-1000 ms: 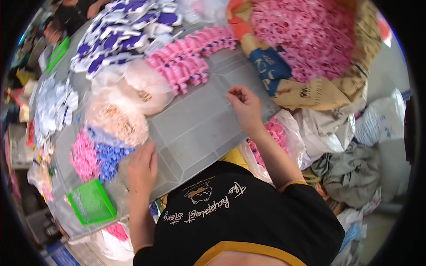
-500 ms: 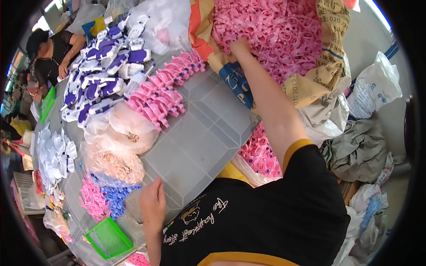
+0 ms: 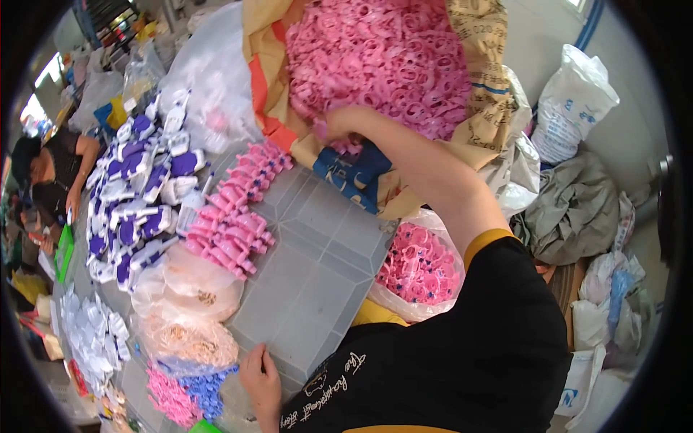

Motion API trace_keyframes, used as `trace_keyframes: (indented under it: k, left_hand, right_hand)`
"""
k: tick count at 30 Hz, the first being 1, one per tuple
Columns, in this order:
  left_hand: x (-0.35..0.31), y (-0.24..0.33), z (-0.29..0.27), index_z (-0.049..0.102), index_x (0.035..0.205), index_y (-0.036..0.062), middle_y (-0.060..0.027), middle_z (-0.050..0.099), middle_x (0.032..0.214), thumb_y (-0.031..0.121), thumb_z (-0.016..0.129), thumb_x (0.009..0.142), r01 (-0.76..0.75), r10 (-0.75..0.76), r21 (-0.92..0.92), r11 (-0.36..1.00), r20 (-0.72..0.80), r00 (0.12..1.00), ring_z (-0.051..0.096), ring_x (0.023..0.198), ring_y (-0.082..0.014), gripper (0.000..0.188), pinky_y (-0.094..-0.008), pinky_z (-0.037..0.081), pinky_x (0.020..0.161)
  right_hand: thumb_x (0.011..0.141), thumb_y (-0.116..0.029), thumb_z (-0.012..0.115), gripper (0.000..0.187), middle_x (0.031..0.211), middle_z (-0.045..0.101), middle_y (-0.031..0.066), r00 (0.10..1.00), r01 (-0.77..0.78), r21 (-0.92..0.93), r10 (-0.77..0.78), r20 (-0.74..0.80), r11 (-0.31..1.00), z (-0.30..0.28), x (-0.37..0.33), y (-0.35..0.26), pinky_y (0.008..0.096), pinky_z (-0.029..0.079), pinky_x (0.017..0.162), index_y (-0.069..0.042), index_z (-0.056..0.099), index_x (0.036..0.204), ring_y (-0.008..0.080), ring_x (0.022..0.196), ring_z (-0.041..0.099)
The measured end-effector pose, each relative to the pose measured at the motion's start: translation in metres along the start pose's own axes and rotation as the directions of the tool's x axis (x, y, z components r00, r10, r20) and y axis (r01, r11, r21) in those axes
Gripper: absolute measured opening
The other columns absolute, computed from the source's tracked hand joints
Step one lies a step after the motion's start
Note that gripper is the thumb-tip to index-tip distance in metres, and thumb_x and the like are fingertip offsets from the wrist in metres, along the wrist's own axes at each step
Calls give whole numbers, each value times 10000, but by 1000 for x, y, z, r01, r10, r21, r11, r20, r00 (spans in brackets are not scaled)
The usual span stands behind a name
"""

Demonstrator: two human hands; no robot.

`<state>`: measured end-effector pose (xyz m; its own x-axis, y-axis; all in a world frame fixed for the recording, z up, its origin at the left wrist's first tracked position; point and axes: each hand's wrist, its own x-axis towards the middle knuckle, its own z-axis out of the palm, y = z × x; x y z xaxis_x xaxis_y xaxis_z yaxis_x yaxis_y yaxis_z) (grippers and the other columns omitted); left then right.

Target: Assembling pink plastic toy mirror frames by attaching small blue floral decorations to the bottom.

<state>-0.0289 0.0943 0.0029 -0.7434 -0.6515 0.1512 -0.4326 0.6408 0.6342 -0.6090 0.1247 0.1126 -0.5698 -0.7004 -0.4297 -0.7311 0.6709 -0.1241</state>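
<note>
My right hand (image 3: 341,124) is at the near left rim of a big paper sack (image 3: 476,133), its fingers bent round a pink plastic part (image 3: 319,130). Loose pink ring-shaped parts (image 3: 382,65) fill the sack. My left hand (image 3: 260,375) rests by the near edge of the grey plastic board (image 3: 299,289), fingers curled together, nothing seen in them. On the board's left stand rows of pink assembled pieces (image 3: 227,234) with small dark blue bits. Below the sack, a clear bag (image 3: 419,267) holds more pink pieces with blue bits.
White-and-purple plastic pieces (image 3: 137,195) are heaped at the left. Nearer lie tied bags of pale parts (image 3: 184,339), pink (image 3: 172,397) and blue small parts (image 3: 206,393), and white pieces (image 3: 94,335). Another person (image 3: 54,173) sits at far left. White sacks (image 3: 574,108) stand at right.
My right hand has drawn back from deeper among the pink parts to the sack's near rim. The view has shifted, and the clear bag below the sack shows more fully.
</note>
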Motion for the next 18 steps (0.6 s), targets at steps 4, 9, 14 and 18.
trace_keyframes:
  k: [4, 9, 14, 18]
  left_hand:
    - [-1, -11, 8, 720, 1030, -30, -189, 714, 928, 3, 652, 916, -19, 7, -111, 994, -106, 994, 679, 835, -330, 137, -392, 530, 753]
    - [-2, -20, 14, 720, 1010, -34, -186, 712, 918, -3, 661, 903, -29, 17, -87, 996, -130, 991, 676, 814, -321, 127, -393, 531, 727]
    - [2, -17, 17, 709, 1021, -32, -183, 682, 878, -19, 658, 896, -76, 66, -85, 994, -110, 992, 652, 768, -329, 135, -405, 517, 689]
    - [-1, -18, 17, 699, 1031, -38, -191, 667, 883, -56, 641, 885, -90, 85, -35, 995, -125, 988, 638, 766, -354, 157, -426, 512, 675]
  right_hand:
    - [910, -216, 586, 398, 1016, 758, 243, 812, -313, 59, 299, -501, 948, -69, -13, 92, 493, 616, 751, -11, 699, 1232, 360, 885, 763]
    - [936, -486, 608, 603, 1418, 579, 255, 111, -633, 518, 730, -675, 575, -49, -64, 223, 557, 406, 1120, -55, 637, 1357, 402, 1352, 537]
    - [875, -599, 638, 866, 1501, 450, 286, -99, -568, 686, 790, -605, 454, -23, -12, 269, 561, 257, 1212, -15, 489, 1498, 432, 1464, 369]
    - [861, -469, 685, 751, 1494, 427, 267, 261, -362, 610, 705, -659, 705, -4, 32, 212, 520, 353, 1186, -25, 531, 1447, 423, 1346, 494]
